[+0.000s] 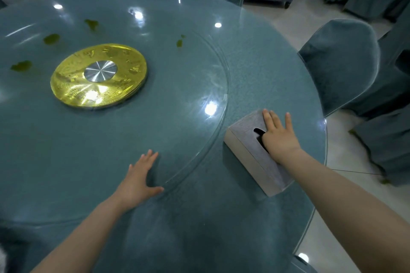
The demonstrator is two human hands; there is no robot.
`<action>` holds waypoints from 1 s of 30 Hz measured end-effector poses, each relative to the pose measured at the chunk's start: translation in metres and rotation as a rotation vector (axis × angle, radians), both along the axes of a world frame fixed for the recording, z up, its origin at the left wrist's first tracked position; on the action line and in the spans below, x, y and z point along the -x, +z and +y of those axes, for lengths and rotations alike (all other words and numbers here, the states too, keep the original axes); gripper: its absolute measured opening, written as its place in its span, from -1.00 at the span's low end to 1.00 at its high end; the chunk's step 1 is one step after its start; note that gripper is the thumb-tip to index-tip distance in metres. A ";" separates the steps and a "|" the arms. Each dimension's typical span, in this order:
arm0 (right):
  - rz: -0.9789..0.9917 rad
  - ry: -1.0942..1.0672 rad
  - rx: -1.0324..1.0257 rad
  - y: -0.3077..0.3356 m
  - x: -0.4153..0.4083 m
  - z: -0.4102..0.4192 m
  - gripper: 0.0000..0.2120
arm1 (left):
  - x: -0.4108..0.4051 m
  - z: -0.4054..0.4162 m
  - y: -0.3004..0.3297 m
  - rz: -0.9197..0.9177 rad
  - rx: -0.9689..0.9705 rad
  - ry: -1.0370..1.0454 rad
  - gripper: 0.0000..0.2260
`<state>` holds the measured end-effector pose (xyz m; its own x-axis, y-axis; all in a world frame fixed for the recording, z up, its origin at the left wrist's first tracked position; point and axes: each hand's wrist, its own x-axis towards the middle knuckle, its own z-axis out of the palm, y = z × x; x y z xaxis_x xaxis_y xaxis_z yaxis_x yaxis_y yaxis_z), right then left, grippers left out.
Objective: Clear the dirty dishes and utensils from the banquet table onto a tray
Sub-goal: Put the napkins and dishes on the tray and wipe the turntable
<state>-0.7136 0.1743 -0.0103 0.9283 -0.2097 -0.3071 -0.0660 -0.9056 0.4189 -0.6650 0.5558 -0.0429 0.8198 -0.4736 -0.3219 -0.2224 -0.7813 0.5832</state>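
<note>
Worktop (199,217), round and glass-covered over teal cloth, is seen from above. A glass turntable (177,95) is carried on a gold hub (98,75) at about 10 o'clock; greenish smears (51,39), perhaps spilled sauce, are scattered at 11 o'clock. The left hand (138,180) is laid flat, fingers spread, on the turntable's near rim. The right hand (278,135) is pressed flat, fingers straight, on a grey tissue box (250,150) at 3 o'clock, just outside the rim. Covered chairs (339,60) are ranged around.
</note>
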 end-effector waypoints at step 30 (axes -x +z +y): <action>-0.146 -0.062 -0.346 -0.002 0.004 -0.006 -0.76 | 0.000 -0.002 -0.022 -0.063 -0.165 -0.070 -0.01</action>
